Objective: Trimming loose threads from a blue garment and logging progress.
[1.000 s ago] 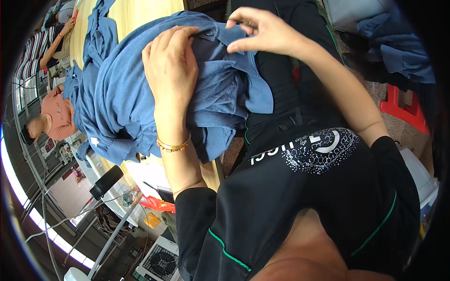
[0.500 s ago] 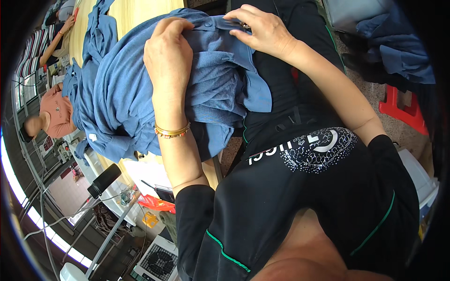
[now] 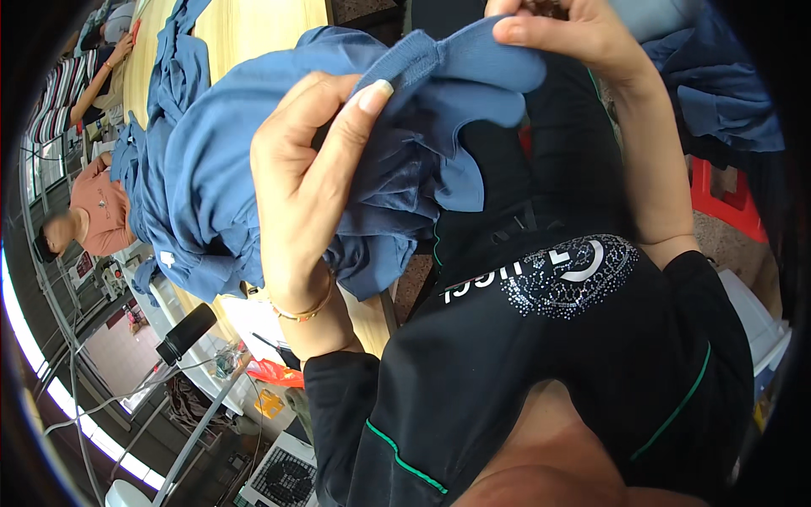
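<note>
Hands risen since earlier; left hand (image 3: 308,182) and right hand (image 3: 562,34) pinch blue garment (image 3: 211,169) collar between them.

We wear a black short-sleeved top (image 3: 541,380) with thin green piping running along the sleeve seams, one line near the left sleeve's lower edge and another curving down the right sleeve. Across the chest sits a glittering patch of small silver studs with pale lettering beside it. Black trousers (image 3: 541,177) show beyond the top. On our left wrist there is a slim gold bangle (image 3: 302,311). Our left hand (image 3: 308,186) has a long, pale-tipped thumbnail; our right hand (image 3: 574,34) is bare of jewellery.
</note>
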Demonstrator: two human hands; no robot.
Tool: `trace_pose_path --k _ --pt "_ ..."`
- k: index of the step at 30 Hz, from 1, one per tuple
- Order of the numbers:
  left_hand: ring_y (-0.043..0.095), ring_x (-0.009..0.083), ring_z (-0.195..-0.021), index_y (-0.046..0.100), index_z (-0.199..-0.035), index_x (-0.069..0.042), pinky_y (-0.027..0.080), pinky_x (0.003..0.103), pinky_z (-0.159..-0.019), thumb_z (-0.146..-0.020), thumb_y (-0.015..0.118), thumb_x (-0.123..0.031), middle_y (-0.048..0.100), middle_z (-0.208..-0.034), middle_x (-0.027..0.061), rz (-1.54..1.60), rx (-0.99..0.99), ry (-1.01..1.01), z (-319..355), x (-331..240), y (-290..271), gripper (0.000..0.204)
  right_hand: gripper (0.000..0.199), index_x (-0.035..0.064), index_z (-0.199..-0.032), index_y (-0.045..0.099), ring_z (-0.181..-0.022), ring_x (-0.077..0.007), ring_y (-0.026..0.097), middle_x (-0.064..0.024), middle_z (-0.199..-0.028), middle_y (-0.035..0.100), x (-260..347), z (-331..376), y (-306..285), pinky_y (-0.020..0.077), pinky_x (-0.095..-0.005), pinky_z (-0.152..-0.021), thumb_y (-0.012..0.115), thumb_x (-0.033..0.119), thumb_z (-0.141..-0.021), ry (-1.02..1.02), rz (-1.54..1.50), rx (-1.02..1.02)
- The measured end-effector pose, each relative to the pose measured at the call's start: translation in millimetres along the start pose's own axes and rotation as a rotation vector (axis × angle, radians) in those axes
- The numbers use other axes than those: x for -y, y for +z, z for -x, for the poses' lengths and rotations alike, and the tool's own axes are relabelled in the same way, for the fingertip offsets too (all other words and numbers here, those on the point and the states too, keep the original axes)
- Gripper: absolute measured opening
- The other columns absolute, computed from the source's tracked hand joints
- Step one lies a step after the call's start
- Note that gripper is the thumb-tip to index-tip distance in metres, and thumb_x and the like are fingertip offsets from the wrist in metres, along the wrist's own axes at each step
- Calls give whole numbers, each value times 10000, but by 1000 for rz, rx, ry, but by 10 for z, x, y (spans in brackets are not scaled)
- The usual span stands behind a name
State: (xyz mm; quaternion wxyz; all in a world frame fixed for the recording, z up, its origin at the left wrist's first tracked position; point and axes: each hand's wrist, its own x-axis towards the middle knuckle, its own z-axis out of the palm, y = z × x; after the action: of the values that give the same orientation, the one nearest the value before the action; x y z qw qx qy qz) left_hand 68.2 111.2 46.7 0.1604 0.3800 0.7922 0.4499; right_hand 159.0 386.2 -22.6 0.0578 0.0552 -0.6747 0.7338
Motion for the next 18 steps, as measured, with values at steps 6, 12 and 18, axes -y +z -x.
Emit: trace_pose_path --k 6,12,18 --pt "647 83 -959 727 -1178 39 455 199 -898 -989 661 -77 741 -1044 45 537 22 -411 66 103 27 231 177 -18 -1043 692 -714 -66 444 20 -824 526 -342 -350 329 371 -224 -626 760 58 -899 -608 -9 20" --pt "677 83 -919 724 -1161 47 505 212 -865 -999 656 -82 760 -1023 59 672 -70 -392 176 437 49 219 402 28 -1279 594 -828 -148 580 -77 -933 599 -69 -72 546 468 -275 -705 741 130 -920 -272 479 -86" --pt "699 124 -927 732 -1139 52 516 241 -885 -974 669 -64 766 -1034 93 866 -52 -404 130 573 11 211 414 47 -1218 711 -820 -270 648 -106 -947 638 -152 10 771 530 -337 -701 820 90 -821 -496 582 -135"
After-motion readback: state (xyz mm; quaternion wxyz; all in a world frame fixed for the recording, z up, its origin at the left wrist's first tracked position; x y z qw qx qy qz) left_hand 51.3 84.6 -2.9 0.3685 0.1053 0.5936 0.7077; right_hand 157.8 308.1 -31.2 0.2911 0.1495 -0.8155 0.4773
